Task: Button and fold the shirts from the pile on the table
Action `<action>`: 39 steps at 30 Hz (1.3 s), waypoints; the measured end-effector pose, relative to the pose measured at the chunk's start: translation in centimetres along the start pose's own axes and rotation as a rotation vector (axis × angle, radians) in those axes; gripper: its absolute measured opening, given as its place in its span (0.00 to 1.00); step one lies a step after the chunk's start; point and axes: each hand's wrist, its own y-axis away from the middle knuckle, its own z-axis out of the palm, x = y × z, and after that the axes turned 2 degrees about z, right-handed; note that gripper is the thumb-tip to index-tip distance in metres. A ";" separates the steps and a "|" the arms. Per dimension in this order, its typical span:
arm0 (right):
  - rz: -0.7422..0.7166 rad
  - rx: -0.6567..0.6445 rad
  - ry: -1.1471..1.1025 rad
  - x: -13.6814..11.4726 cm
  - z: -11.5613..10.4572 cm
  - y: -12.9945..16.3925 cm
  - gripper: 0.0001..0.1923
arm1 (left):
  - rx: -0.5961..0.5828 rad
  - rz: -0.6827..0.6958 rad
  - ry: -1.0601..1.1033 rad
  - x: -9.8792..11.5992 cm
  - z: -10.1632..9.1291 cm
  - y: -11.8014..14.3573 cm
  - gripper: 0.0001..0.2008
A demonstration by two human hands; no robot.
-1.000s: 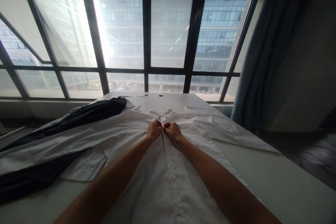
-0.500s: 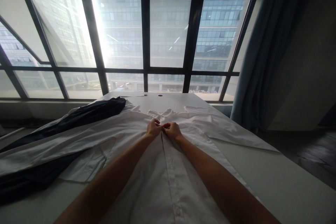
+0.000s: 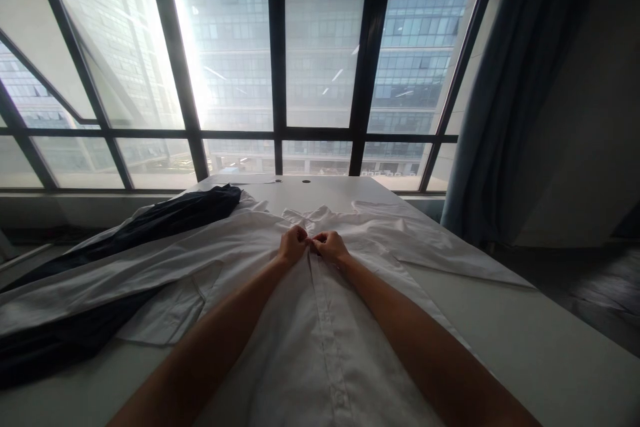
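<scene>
A white button-up shirt [image 3: 320,333] lies flat on a white table [image 3: 540,347], its collar at the far end and its sleeves spread to both sides. My left hand [image 3: 293,245] and my right hand [image 3: 330,246] meet at the button placket just below the collar. Each hand pinches one edge of the shirt front between closed fingers. The knuckles nearly touch. Whatever is between the fingertips is too small to see.
A dark navy garment [image 3: 150,227] lies across the table's left side, partly under the shirt's left sleeve. Big windows [image 3: 320,60] stand beyond the table's far edge. A blue-grey curtain [image 3: 505,100] hangs at the right. Dark floor [image 3: 590,293] shows at the right.
Both hands stay pinched together on the placket; only small finger shifts and a slight camera wobble show.
</scene>
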 end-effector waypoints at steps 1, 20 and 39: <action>-0.011 0.001 0.025 0.0 0.0 0.0 0.09 | -0.002 0.000 -0.032 0.1 0.0 0.1 0.03; -0.163 0.047 0.178 0.6 0.4 0.1 0.09 | -0.246 -0.049 -0.140 -0.2 -0.4 -0.8 0.15; -0.104 0.021 0.566 -1.3 0.4 1.3 0.13 | -0.297 -0.047 -0.479 2.1 -0.9 0.6 0.16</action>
